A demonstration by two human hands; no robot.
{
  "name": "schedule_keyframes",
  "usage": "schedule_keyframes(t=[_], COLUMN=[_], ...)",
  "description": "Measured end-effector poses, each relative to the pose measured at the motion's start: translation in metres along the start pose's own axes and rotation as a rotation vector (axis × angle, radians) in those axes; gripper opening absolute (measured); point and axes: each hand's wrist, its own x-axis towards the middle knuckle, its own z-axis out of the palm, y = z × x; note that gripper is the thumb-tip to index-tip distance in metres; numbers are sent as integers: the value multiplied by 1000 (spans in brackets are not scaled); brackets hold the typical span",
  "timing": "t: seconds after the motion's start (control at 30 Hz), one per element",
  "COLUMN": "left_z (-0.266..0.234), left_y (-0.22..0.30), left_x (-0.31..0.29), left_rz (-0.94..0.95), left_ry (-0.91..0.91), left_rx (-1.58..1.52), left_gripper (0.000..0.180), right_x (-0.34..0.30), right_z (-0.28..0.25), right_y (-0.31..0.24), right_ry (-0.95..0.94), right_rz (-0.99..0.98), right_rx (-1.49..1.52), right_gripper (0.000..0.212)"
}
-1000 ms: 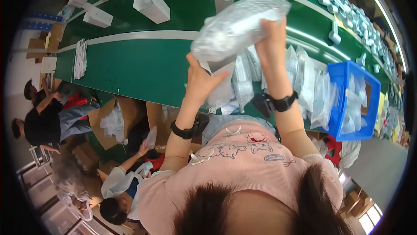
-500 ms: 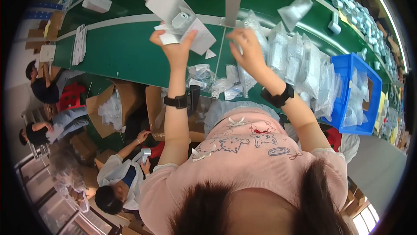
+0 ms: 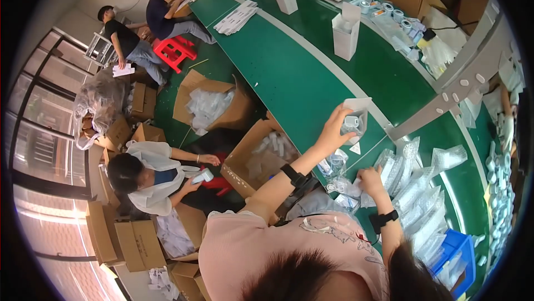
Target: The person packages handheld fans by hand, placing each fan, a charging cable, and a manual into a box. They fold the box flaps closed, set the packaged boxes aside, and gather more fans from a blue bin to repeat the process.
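Note:
My left hand is closed around a small white carton with its top flap up. A white device in clear wrapping shows inside its open end. Over the near edge of the green bench, my right hand has its fingers curled at a cluster of small clear-bagged parts. What those fingers hold, if anything, is too small to make out. More small bagged parts lie between my hands. Just right of my right hand stands a row of bubble-wrap bags.
Two open white cartons stand on the far green strip, behind a metal rail. A stack of white sheets lies further left. The blue bin is at right. A grey post rises from the bench. Another person sits at left.
The view has swung left. My left hand still holds the carton, now upright with its opening toward me. My right hand has come down from the air to the small bagged parts.

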Motion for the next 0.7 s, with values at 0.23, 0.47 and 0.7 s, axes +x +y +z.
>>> schedule_keyframes(t=[0.23, 0.47, 0.7], left_z=[-26, -24, -20], left_y=[10, 2, -6], left_x=[18, 31, 34], left_rz=[39, -163, -330], left_ry=[-127, -6, 13], left_rx=[275, 202, 62], left_gripper=[23, 19, 19], right_x=[-28, -4, 53], right_z=[-90, -144, -128], right_y=[-6, -50, -48], right_ry=[526, 1109, 753], right_rz=[-131, -267, -466], right_rx=[652, 714, -62], right_gripper=[24, 24, 20])
